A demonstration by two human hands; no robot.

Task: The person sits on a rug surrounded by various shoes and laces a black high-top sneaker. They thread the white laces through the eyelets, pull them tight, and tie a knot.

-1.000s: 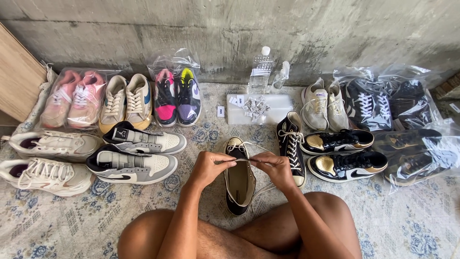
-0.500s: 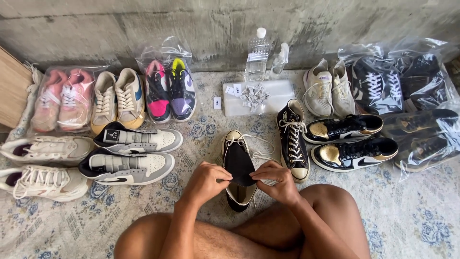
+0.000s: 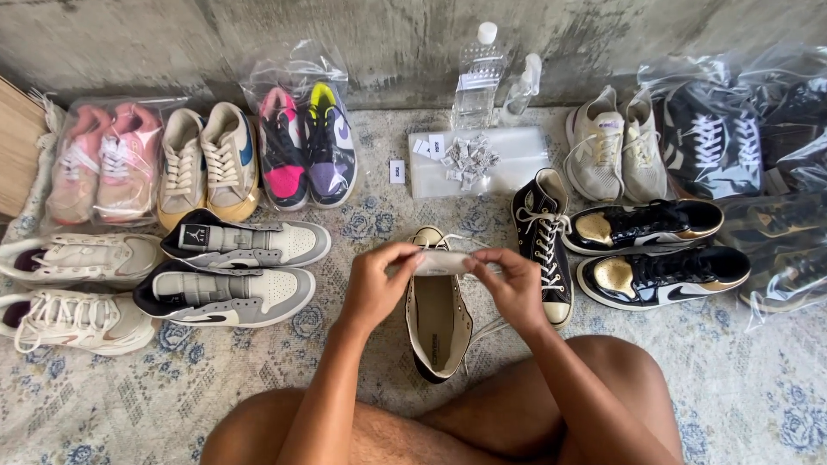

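Patterned rug (image 3: 758,387): floor covering, bearing all items below
Black-and-gold sneaker pair (image 3: 659,250): right of centre, side by side
Grey-and-white high-top pair (image 3: 233,271): left of centre
Black high-top canvas shoe (image 3: 438,323): centre, just ahead of the crossed legs, opening upward, toe toward the wall
Matching black canvas shoe (image 3: 543,245): just right of it, laced
Left hand (image 3: 375,284): fingers pinching the white tongue (image 3: 441,263) at its left end
Right hand (image 3: 515,288): fingers pinching the same tongue's right end

Eighteen shoes (image 3: 233,244), two bottles (image 3: 476,77), two hands (image 3: 377,280).
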